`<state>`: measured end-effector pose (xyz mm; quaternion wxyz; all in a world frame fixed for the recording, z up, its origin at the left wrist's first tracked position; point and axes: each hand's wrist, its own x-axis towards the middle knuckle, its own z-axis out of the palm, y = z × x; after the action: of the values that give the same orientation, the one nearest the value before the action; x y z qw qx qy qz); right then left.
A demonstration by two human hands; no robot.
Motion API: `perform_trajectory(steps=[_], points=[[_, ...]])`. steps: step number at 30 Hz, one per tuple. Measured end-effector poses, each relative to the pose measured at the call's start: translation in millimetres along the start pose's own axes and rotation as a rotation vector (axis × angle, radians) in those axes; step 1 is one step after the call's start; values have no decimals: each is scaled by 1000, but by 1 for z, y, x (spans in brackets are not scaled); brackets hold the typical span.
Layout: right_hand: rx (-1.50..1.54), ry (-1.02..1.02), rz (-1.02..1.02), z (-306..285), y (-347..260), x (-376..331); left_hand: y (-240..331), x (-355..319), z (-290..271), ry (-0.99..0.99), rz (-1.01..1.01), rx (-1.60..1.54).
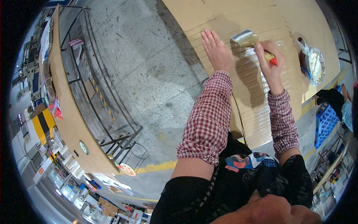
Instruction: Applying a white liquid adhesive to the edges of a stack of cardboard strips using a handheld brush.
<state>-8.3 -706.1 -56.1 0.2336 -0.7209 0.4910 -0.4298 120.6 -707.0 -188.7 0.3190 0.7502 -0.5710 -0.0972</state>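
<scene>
My left hand lies flat on a large brown cardboard sheet, its fingers stretched out and nothing held. To its right, my right hand is closed round the handle of a wide flat brush. The handle has a red end, and the brush head is silvery and tan, pointing left over the sheet. Glossy wet streaks and ridged lines run across the cardboard below and around both hands. Near the sheet's right side stands a bowl of white paste, lined with clear plastic.
Beyond the sheet's left edge is grey concrete floor. Farther left stands a long table with a dark metal frame. A blue plastic crate and part of another person are at the right.
</scene>
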Motion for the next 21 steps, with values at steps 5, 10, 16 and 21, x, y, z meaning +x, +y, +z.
perform_trajectory(steps=[5,10,16,21], points=[[-52,-79,-18,4,16,-1,1,4,-4,-7,-28,-17],[74,58,-30,6,8,3,3,1,-1,0,-16,-33],[94,66,140,-11,17,1,0,0,-1,-6,-11,-5],[101,26,204,-25,54,5,2,-3,-2,-13,-19,32]])
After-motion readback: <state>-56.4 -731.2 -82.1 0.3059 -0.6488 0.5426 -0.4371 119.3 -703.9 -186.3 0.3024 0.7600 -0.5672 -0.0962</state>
